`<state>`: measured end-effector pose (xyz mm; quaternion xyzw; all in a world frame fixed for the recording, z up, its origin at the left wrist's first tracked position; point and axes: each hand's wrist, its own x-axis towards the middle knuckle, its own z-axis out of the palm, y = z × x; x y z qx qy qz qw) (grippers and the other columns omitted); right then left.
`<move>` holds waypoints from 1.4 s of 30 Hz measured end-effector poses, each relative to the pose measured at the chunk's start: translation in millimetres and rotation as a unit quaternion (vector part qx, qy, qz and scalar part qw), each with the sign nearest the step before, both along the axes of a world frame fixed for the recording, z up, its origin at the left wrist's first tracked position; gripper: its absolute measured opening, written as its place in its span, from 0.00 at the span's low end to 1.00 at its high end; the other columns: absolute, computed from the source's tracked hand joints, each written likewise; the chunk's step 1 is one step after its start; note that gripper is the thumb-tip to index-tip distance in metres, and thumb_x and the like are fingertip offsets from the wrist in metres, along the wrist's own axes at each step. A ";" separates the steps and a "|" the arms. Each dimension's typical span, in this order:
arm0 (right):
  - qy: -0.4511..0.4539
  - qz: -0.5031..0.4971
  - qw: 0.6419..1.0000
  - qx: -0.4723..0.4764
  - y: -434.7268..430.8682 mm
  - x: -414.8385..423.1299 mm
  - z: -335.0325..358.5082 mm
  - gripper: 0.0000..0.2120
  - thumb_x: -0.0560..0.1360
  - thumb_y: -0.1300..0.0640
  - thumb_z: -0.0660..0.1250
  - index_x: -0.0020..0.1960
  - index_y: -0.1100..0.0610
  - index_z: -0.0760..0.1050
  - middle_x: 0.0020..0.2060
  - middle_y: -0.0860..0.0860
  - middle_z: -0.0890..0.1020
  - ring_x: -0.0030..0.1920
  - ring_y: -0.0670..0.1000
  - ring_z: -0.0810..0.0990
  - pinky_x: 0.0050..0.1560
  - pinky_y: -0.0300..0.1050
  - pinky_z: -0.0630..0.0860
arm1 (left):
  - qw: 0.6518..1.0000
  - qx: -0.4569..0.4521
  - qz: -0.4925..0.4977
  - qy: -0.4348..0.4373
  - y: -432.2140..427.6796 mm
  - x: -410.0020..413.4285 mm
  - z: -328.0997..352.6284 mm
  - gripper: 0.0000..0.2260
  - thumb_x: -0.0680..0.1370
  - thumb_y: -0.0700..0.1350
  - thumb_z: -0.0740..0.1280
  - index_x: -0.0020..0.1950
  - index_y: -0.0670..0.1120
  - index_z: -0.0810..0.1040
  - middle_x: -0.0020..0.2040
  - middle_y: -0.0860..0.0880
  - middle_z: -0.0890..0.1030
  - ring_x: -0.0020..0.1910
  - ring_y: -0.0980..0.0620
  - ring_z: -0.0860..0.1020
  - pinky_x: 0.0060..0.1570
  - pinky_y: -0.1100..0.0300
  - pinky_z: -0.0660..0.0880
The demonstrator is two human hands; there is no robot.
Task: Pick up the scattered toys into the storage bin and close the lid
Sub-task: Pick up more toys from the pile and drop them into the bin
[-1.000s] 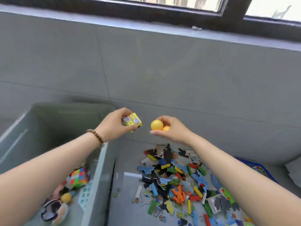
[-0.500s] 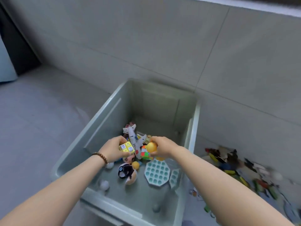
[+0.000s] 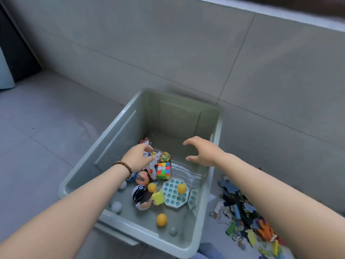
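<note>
A grey-green storage bin (image 3: 112,146) stands open on the floor against the wall. My left hand (image 3: 137,157) hovers inside it above a white toy plane (image 3: 152,166), fingers loose and holding nothing. My right hand (image 3: 201,153) hangs over the bin's right half with its fingers spread and empty. A small yellow cube (image 3: 158,197) lies in the bin beside a teal bubble board (image 3: 174,195). One orange ball (image 3: 182,188) rests on that board and another orange ball (image 3: 161,219) lies near the front wall. Scattered bricks and puzzle pieces (image 3: 242,212) cover the floor to the right of the bin.
The bin also holds a colour cube (image 3: 164,170), a printed ball (image 3: 142,177), a white ball (image 3: 116,206) and a black-and-white toy (image 3: 140,193). A grey tiled wall (image 3: 186,53) rises just behind. Bare floor tiles (image 3: 37,128) stretch to the left.
Both hands moved from above the floor pile to over the bin and let go. The yellow cube and the orange balls now lie in the bin.
</note>
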<state>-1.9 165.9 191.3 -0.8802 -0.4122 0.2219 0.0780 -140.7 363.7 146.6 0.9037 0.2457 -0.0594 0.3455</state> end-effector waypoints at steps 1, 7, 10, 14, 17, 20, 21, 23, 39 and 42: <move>-0.009 -0.010 1.000 0.010 -11.1 3.8 12.6 0.25 0.75 0.49 0.67 0.70 0.48 0.64 0.68 0.47 0.67 0.65 0.51 0.70 0.60 0.45 0.69 | 1.000 0.003 -0.010 -0.014 -7.8 5.4 11.4 0.13 0.77 0.48 0.66 0.61 0.47 0.75 0.60 0.51 0.77 0.57 0.52 0.75 0.59 0.57 0.73; -0.035 -0.098 0.994 0.026 -114.8 33.1 75.3 0.28 0.74 0.47 0.67 0.71 0.47 0.63 0.72 0.46 0.63 0.68 0.50 0.68 0.65 0.47 0.68 | 0.990 0.060 -0.096 -0.087 -81.0 55.1 76.7 0.16 0.77 0.52 0.64 0.64 0.49 0.72 0.62 0.51 0.76 0.60 0.52 0.74 0.61 0.56 0.72; -0.035 -0.142 0.989 -0.002 -181.9 45.8 86.6 0.28 0.74 0.45 0.67 0.71 0.47 0.63 0.72 0.47 0.63 0.69 0.50 0.67 0.66 0.47 0.67 | 0.981 0.088 -0.140 -0.097 -128.0 87.0 91.0 0.18 0.78 0.55 0.61 0.65 0.49 0.71 0.63 0.52 0.75 0.61 0.51 0.74 0.60 0.54 0.72; -0.021 -0.214 0.976 -0.044 -277.7 59.6 73.5 0.30 0.73 0.44 0.67 0.72 0.47 0.61 0.72 0.49 0.63 0.70 0.51 0.66 0.67 0.47 0.66 | 0.967 0.118 -0.212 -0.076 -202.4 129.8 81.4 0.20 0.78 0.57 0.59 0.67 0.49 0.69 0.64 0.50 0.73 0.63 0.51 0.72 0.59 0.55 0.71; 0.008 -0.275 0.960 -0.060 -344.7 70.2 43.1 0.32 0.73 0.44 0.67 0.73 0.48 0.60 0.73 0.50 0.63 0.71 0.51 0.65 0.67 0.46 0.65 | 0.952 0.142 -0.270 -0.035 -258.5 160.5 50.3 0.22 0.78 0.58 0.58 0.68 0.49 0.67 0.66 0.50 0.72 0.64 0.49 0.70 0.60 0.52 0.72; 0.049 -0.328 0.942 -0.050 -397.3 83.6 -4.3 0.32 0.73 0.46 0.68 0.73 0.49 0.60 0.73 0.50 0.62 0.71 0.51 0.64 0.68 0.44 0.62 | 0.938 0.162 -0.305 0.008 -304.6 194.0 7.4 0.23 0.78 0.59 0.58 0.69 0.49 0.66 0.67 0.48 0.71 0.65 0.48 0.70 0.60 0.51 0.72; 0.060 -0.344 0.936 -0.047 -410.8 89.2 -21.7 0.32 0.73 0.47 0.69 0.73 0.50 0.60 0.73 0.51 0.62 0.71 0.51 0.65 0.68 0.44 0.63 | 0.936 0.163 -0.312 0.023 -317.3 204.9 -7.1 0.23 0.78 0.59 0.58 0.70 0.49 0.66 0.67 0.48 0.71 0.65 0.47 0.70 0.59 0.51 0.73; 0.079 -0.373 0.924 -0.042 -433.8 100.8 -58.5 0.32 0.73 0.49 0.69 0.73 0.52 0.60 0.72 0.53 0.64 0.69 0.53 0.66 0.66 0.43 0.64 | 0.933 0.152 -0.323 0.047 -338.5 226.1 -38.9 0.23 0.78 0.58 0.59 0.70 0.49 0.65 0.67 0.47 0.71 0.64 0.46 0.71 0.58 0.52 0.73; 0.136 -0.510 0.841 0.121 -486.0 184.7 -255.7 0.33 0.72 0.50 0.71 0.73 0.51 0.60 0.71 0.52 0.64 0.68 0.52 0.66 0.60 0.38 0.65 | 0.893 0.187 -0.406 0.048 -410.7 337.4 -219.4 0.20 0.70 0.60 0.66 0.60 0.58 0.74 0.57 0.54 0.76 0.58 0.51 0.70 0.58 0.55 0.69; 0.129 -0.518 0.835 0.130 -485.1 198.5 -268.1 0.29 0.74 0.52 0.69 0.71 0.54 0.64 0.68 0.52 0.68 0.66 0.52 0.69 0.58 0.39 0.67 | 0.890 0.192 -0.413 0.034 -413.1 340.5 -228.3 0.21 0.67 0.60 0.69 0.59 0.59 0.74 0.56 0.56 0.76 0.57 0.52 0.70 0.56 0.55 0.68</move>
